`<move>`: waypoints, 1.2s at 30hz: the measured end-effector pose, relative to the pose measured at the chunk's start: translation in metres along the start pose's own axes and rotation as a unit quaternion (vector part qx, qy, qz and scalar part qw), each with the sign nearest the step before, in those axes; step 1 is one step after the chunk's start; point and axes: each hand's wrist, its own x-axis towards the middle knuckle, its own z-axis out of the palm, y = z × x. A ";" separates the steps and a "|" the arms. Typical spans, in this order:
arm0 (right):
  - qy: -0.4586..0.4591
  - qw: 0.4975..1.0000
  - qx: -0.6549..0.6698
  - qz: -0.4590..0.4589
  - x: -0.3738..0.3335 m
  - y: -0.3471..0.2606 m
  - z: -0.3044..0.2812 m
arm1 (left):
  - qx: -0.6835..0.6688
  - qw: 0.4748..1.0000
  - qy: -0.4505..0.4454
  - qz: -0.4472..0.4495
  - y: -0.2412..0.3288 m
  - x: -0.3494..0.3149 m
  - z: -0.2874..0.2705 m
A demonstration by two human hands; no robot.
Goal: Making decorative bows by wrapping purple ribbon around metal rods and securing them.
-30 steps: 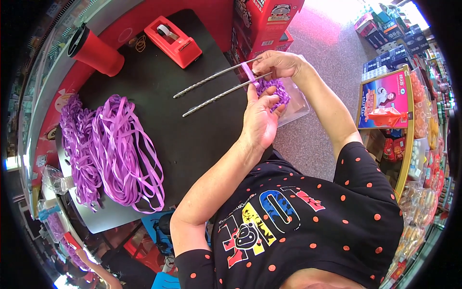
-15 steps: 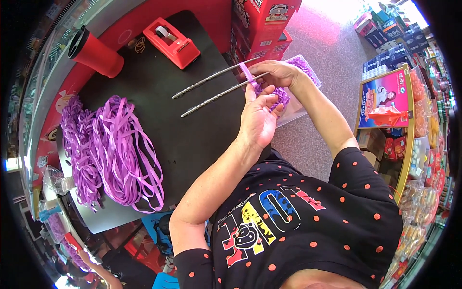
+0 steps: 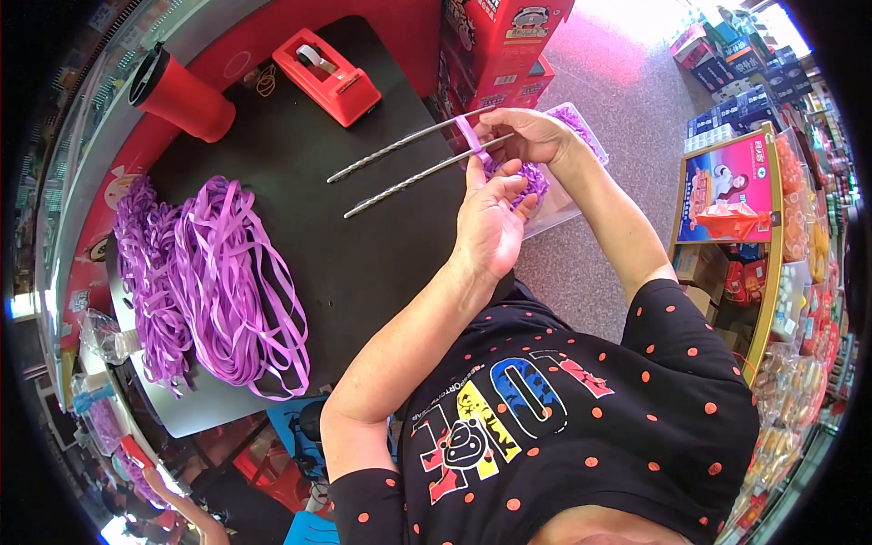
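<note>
We locate two twisted metal rods [image 3: 409,184] above the black worktop [image 3: 372,272]; a purple ribbon [image 3: 470,136] loops round both; our right hand [image 3: 536,136] curls at the rod ends (fingertips partly hidden; we cannot tell its grip); our left hand [image 3: 490,222], loosely curled, meets the ribbon; whether it pinches, we cannot tell.
</note>
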 end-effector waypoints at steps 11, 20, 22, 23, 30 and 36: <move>0.024 0.999 -0.040 0.013 -0.010 -0.008 0.019 | -0.042 0.999 -0.013 0.014 -0.006 0.001 -0.001; 0.037 0.994 -0.099 -0.010 -0.010 -0.003 -0.012 | -0.041 0.999 -0.019 0.007 -0.005 0.000 0.001; 0.036 0.994 -0.101 -0.019 -0.006 -0.002 -0.011 | -0.040 0.999 -0.023 0.008 -0.004 0.000 0.002; 0.044 0.994 -0.102 -0.020 -0.004 -0.002 -0.010 | -0.045 0.999 -0.022 0.006 -0.004 0.000 0.002; -0.008 0.989 -0.145 -0.014 0.022 0.009 -0.014 | -0.059 0.998 -0.007 -0.005 -0.001 -0.002 0.002; -0.125 0.983 -0.136 -0.023 0.047 0.026 -0.010 | -0.074 0.997 -0.020 -0.005 -0.001 -0.002 0.002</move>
